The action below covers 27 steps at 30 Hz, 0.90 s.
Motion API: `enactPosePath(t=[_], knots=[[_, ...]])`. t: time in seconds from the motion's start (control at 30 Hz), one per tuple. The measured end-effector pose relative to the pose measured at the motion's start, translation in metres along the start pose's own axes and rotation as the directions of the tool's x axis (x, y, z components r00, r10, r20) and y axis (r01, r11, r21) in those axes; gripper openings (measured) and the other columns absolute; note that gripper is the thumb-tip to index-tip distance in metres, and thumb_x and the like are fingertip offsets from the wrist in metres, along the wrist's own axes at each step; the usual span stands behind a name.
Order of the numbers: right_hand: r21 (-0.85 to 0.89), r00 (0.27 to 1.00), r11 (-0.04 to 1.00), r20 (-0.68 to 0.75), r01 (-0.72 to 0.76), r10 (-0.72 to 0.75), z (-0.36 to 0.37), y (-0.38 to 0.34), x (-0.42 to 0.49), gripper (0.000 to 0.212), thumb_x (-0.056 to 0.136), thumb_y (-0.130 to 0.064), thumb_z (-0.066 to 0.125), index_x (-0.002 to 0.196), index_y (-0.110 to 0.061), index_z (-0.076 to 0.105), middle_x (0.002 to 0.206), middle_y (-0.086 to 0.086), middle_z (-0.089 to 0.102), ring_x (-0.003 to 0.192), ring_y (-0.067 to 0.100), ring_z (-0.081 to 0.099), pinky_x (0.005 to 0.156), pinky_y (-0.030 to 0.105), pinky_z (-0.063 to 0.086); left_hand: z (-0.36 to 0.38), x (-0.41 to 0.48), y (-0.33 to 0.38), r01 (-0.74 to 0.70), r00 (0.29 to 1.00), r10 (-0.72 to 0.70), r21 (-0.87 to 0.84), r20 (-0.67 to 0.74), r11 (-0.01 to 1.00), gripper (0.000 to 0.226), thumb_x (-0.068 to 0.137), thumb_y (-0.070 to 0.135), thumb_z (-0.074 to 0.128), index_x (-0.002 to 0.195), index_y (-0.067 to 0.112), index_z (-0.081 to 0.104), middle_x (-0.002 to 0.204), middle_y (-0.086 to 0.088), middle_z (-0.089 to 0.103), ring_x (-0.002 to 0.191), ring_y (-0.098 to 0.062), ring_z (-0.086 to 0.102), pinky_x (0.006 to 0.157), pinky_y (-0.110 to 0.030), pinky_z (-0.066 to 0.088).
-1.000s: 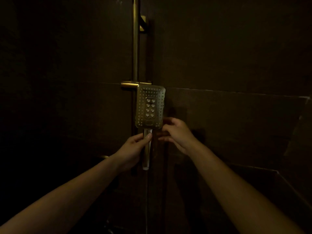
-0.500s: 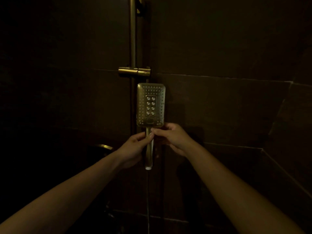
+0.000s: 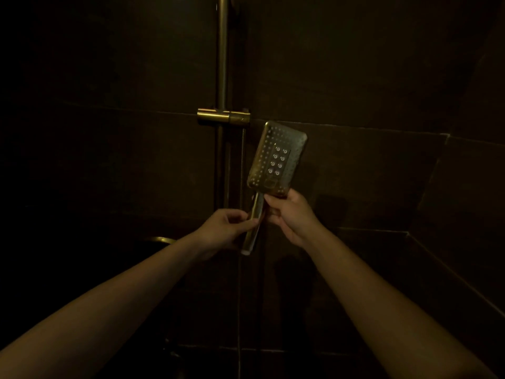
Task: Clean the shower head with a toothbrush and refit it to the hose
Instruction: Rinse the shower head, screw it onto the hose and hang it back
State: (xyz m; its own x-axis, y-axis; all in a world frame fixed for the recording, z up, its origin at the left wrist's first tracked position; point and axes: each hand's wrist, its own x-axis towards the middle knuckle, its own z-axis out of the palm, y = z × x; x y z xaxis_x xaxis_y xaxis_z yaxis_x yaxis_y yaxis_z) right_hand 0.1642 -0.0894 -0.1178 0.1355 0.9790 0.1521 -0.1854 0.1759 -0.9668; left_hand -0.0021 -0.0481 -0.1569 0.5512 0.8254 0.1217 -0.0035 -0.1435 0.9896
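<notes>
While both forearms are reaching into the dim stall, the left hand (image 3: 226,227) is pinching the lower handle (image 3: 252,228) between thumb and curled fingers, and the right hand (image 3: 291,214) is gripping the neck just under the shower head (image 3: 277,160), fingers curled close together. The shower head is being held up in the air, tilting right, nozzles facing the camera, just below and right of the bracket (image 3: 222,116) on the rail (image 3: 222,56). The step looks like getting it in hand for cleaning: the left hand should be steadying the handle firmly while the right is doing any turning, since smooth metal is likely slipping easily. A thin hose (image 3: 241,160) is hanging beside the rail against the dark wall (image 3: 382,77); whether it is joining the handle's end cannot be told.
</notes>
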Motion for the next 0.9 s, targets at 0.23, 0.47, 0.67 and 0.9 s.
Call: enactPosePath(t=[0.23, 0.47, 0.67, 0.9], knots=[[-0.107, 0.989, 0.985, -0.045, 0.136, -0.141, -0.011, -0.050, 0.046, 0.020, 0.095, -0.008, 0.059, 0.110, -0.021, 0.063, 0.111, 0.002, 0.071, 0.103, 0.021, 0.069, 0.085, 0.045, 0.057, 0.003, 0.044, 0.043, -0.142, 0.806, 0.377, 0.470, -0.456, 0.871, 0.023, 0.095, 0.041, 0.058, 0.106, 0.021, 0.062, 0.088, 0.015, 0.062, 0.081, -0.001, 0.060, 0.062, -0.018, 0.047], [-0.087, 0.976, 0.972, 0.024, 0.218, -0.217, -0.029, -0.085, 0.074, 0.019, 0.095, -0.007, 0.058, 0.109, -0.020, 0.063, 0.108, 0.002, 0.071, 0.100, 0.020, 0.069, 0.081, 0.043, 0.058, 0.007, 0.100, 0.088, -0.097, 0.707, 0.404, 0.486, -0.580, 0.868, 0.034, 0.101, 0.030, 0.050, 0.128, 0.011, 0.056, 0.118, -0.002, 0.065, 0.106, -0.017, 0.061, 0.087, -0.039, 0.055], [-0.064, 0.972, 0.971, 0.058, 0.231, -0.227, -0.039, -0.097, 0.086, 0.020, 0.095, -0.006, 0.058, 0.111, -0.018, 0.061, 0.110, 0.004, 0.070, 0.100, 0.020, 0.069, 0.076, 0.039, 0.058, 0.017, 0.111, 0.078, -0.278, 0.688, 0.342, 0.203, -0.640, 0.939, 0.022, 0.102, 0.031, 0.049, 0.117, 0.024, 0.064, 0.108, 0.003, 0.069, 0.101, -0.013, 0.066, 0.091, -0.043, 0.056], [-0.076, 0.963, 0.960, 0.018, 0.268, -0.268, -0.050, -0.110, 0.093, 0.022, 0.094, -0.008, 0.059, 0.114, -0.018, 0.062, 0.108, 0.001, 0.071, 0.096, 0.018, 0.071, 0.080, 0.042, 0.058, 0.010, 0.117, 0.090, -0.360, 0.672, 0.446, 0.265, -0.592, 0.895, 0.020, 0.100, 0.031, 0.053, 0.085, 0.028, 0.066, 0.094, -0.012, 0.071, 0.086, -0.027, 0.069, 0.075, -0.046, 0.056]])
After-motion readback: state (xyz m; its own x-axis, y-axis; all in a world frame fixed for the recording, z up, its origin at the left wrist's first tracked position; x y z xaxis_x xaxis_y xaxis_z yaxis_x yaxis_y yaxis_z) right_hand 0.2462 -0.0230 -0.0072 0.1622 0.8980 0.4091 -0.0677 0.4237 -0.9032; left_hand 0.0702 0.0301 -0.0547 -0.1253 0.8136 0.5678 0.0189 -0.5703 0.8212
